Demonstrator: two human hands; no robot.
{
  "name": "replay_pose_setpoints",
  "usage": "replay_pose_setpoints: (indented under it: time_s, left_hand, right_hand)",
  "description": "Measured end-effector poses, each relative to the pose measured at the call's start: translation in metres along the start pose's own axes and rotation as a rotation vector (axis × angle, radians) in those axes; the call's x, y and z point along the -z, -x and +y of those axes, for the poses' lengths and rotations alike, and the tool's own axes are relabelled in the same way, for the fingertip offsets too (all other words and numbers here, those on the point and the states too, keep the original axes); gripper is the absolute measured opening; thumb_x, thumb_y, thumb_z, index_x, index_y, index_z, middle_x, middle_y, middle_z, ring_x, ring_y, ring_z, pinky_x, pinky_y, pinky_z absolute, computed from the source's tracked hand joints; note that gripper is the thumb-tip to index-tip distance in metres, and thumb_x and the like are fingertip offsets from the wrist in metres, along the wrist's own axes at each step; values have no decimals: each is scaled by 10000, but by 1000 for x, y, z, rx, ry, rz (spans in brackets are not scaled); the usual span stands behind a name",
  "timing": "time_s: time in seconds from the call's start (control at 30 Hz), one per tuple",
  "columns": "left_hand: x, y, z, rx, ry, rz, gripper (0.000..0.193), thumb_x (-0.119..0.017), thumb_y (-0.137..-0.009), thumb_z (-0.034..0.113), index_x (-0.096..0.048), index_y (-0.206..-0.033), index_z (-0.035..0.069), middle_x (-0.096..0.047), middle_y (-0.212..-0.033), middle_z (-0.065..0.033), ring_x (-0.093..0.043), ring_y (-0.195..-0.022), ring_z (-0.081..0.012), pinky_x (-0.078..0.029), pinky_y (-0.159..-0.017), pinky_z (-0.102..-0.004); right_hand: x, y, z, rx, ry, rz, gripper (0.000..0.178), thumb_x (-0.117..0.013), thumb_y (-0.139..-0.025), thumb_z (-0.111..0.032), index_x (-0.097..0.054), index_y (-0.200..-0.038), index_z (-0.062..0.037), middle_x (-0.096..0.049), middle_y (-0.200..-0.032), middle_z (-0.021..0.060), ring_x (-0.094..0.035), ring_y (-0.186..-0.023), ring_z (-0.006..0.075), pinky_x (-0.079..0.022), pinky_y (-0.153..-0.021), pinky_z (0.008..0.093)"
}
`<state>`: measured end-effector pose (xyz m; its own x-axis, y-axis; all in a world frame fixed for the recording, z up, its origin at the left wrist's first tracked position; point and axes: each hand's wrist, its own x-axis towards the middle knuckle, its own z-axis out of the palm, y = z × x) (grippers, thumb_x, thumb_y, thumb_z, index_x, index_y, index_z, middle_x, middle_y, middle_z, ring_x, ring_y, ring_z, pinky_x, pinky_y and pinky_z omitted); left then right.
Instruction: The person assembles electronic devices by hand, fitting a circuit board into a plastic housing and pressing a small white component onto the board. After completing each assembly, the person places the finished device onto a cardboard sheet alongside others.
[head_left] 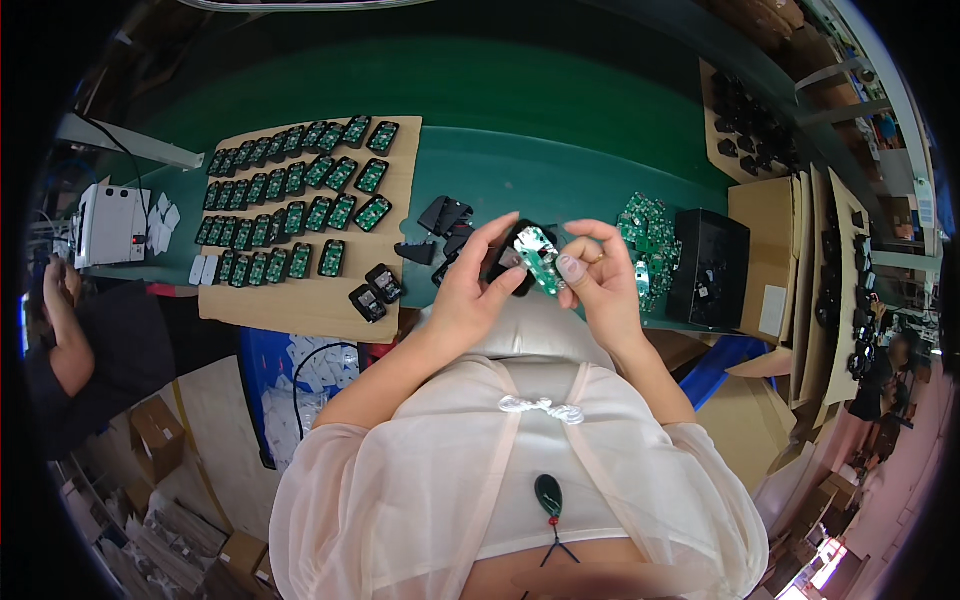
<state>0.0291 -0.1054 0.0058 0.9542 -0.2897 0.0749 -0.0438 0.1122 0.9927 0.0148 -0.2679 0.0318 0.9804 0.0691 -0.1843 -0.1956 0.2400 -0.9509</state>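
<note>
Close to my body, my left hand (pixel 476 293) grips a small black plastic casing (pixel 508 257), its open side turned up. A green circuit board (pixel 543 268) with bright components is pinched between thumb and finger of my right hand (pixel 612 288). The board overlaps the casing and lies at a slant to it; whether it is seated anywhere inside, I cannot tell. Left of my hands, several loose black casings (pixel 445 216) sit on the green tabletop. A heap of bare green circuit boards (pixel 648 245) spreads out to the right of my right hand.
Rows of black casings with green boards (pixel 296 180) cover a cardboard sheet (pixel 350 300) on the left. A black bin (pixel 712 268) and a cardboard box (pixel 760 225) stand right. A blue crate (pixel 262 400) holds white parts below the table. Another person's arm (pixel 62 320) shows far left.
</note>
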Motion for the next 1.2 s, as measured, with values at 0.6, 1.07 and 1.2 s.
replay_pose_setpoints:
  time_s: [0.6, 1.07, 1.2]
  left_hand:
    - [1, 3, 2, 505, 415, -25, 249, -499, -874, 122, -467, -1109, 47, -555, -998, -30, -546, -848, -82, -480, -714, -241]
    - [6, 17, 7, 395, 316, 5, 431, -500, -874, 125, -359, -1268, 20, -526, -1105, -68, -516, -976, -107, -453, -813, -256]
    - [8, 23, 2, 312, 237, 29, 486, -542, -854, 127, -347, -1286, 24, -523, -1126, -75, -514, -988, -115, -429, -833, -219]
  right_hand:
    - [0, 0, 1, 947, 1110, -210, 218, -641, -618, -47, -622, -828, -104, -556, -708, 49, -537, -637, 208, -448, -537, 302]
    - [-9, -5, -5, 808, 1070, -107, 141, -647, -679, -10, -577, -798, -38, -576, -730, 67, -537, -631, 213, -421, -519, 296]
    - [-13, -5, -5, 795, 1109, -157, 150, -637, -685, -10, -581, -820, -43, -579, -750, 72, -543, -643, 225, -428, -538, 307]
